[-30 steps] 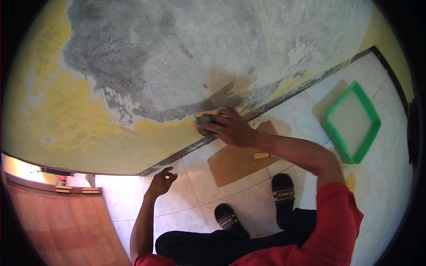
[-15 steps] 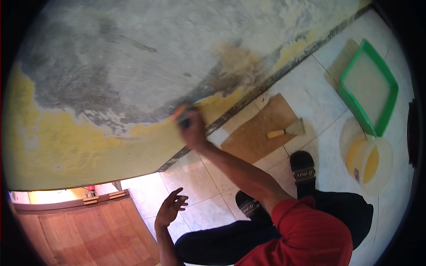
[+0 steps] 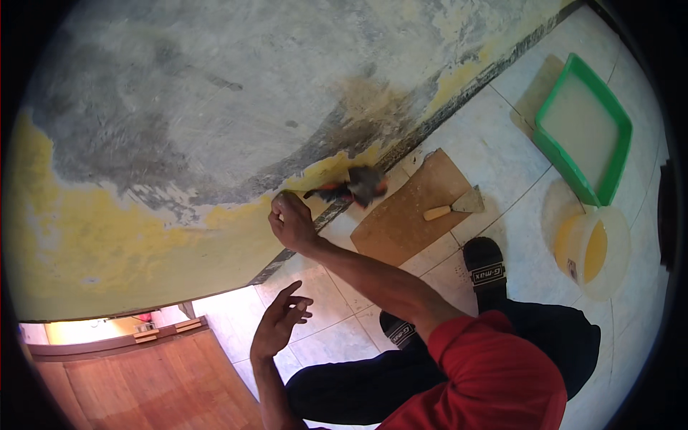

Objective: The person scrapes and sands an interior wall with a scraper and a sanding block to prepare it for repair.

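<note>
My right hand (image 3: 292, 221) is closed with its fingers curled, near the lower part of a peeling wall (image 3: 236, 143) where grey plaster meets yellow paint. Just beyond the knuckles, a blurred black, orange and grey hand tool (image 3: 367, 184) is in the air by the wall's foot. Its dark end points at the hand and seems apart from it; its exact kind is smeared by motion. Lower down, my left hand (image 3: 282, 319) hangs open above the floor tiles, fingers spread and holding nothing.
A brown sheet (image 3: 390, 233) lies on the tiles, with a wooden-handled putty knife (image 3: 455, 206) on it. To the right are a green tray (image 3: 582, 129) and a yellowish round tub (image 3: 591, 251). A wooden panel (image 3: 143, 380) fills the lower left. My sandalled feet (image 3: 486, 261) are near the sheet.
The tool was within my right hand against the wall; now it is to the right of the fist. That hand has moved slightly down and left. My left hand has barely moved.
</note>
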The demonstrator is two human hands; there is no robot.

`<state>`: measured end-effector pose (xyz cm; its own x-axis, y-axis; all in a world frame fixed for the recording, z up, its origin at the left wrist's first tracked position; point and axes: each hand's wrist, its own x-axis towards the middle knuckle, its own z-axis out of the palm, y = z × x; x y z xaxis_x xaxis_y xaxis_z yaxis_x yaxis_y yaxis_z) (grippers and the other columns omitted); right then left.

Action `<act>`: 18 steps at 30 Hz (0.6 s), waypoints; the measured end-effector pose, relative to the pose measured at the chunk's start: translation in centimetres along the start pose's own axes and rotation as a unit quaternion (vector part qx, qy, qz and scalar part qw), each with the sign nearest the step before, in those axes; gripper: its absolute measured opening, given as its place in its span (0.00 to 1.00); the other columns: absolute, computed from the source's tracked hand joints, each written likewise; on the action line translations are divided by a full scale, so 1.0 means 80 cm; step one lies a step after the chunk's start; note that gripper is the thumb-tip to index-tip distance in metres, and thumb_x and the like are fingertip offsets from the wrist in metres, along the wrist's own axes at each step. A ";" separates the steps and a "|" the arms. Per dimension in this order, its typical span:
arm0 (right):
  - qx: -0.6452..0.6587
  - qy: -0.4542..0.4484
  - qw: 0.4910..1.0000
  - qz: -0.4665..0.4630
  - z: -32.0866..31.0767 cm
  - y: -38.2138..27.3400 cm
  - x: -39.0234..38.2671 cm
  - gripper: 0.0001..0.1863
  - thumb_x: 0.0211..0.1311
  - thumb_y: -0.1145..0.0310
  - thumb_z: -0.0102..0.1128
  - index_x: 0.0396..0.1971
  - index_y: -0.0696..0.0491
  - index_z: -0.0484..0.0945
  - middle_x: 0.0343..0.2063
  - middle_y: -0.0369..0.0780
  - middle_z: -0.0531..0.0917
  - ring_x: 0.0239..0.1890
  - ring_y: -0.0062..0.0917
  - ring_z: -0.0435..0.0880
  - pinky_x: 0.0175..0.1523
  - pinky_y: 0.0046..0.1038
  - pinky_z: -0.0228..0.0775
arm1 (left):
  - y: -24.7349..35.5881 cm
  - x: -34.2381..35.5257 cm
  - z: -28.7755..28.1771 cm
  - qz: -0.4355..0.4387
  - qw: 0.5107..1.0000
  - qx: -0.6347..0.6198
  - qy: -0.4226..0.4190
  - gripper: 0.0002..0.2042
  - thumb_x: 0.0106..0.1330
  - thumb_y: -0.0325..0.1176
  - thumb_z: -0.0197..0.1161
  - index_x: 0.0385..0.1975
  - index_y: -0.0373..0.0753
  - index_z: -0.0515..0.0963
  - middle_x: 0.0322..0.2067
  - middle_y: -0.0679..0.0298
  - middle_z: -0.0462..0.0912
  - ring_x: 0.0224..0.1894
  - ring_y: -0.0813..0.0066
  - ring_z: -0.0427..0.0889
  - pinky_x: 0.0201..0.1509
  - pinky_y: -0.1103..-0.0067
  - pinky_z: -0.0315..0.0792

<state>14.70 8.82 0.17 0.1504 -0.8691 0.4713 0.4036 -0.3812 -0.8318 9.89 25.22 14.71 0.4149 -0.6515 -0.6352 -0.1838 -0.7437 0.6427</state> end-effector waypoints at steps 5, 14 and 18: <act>-0.089 -0.165 0.982 0.034 -0.123 0.049 -0.053 0.08 0.46 0.76 0.56 0.27 0.54 0.67 0.23 0.43 0.69 0.28 0.39 0.71 0.34 0.36 0.63 | -0.025 0.007 -0.006 -0.017 0.999 0.032 0.017 0.24 0.65 0.37 0.54 0.59 0.36 0.60 0.39 0.56 0.78 0.37 0.71 0.78 0.42 0.77 0.74; -0.462 -0.309 0.825 0.101 -0.225 0.070 -0.133 0.20 0.48 0.63 0.62 0.41 0.53 0.72 0.36 0.46 0.73 0.42 0.41 0.71 0.46 0.38 0.64 | -0.025 0.003 -0.009 -0.016 0.999 0.039 0.002 0.24 0.65 0.38 0.55 0.59 0.37 0.61 0.38 0.58 0.78 0.36 0.74 0.78 0.39 0.79 0.73; -0.483 -0.353 0.786 0.156 -0.256 0.113 -0.138 0.17 0.51 0.62 0.60 0.41 0.53 0.73 0.35 0.45 0.73 0.39 0.40 0.73 0.45 0.36 0.66 | -0.021 0.005 -0.001 -0.037 0.999 0.037 -0.013 0.24 0.66 0.38 0.53 0.60 0.39 0.59 0.41 0.56 0.77 0.39 0.71 0.78 0.43 0.76 0.74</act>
<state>-1.79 8.53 -18.52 0.7080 -0.7053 -0.0375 -0.5734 -0.5430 -0.6135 10.42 26.21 13.40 0.4069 -0.5969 -0.6914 -0.2186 -0.7986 0.5608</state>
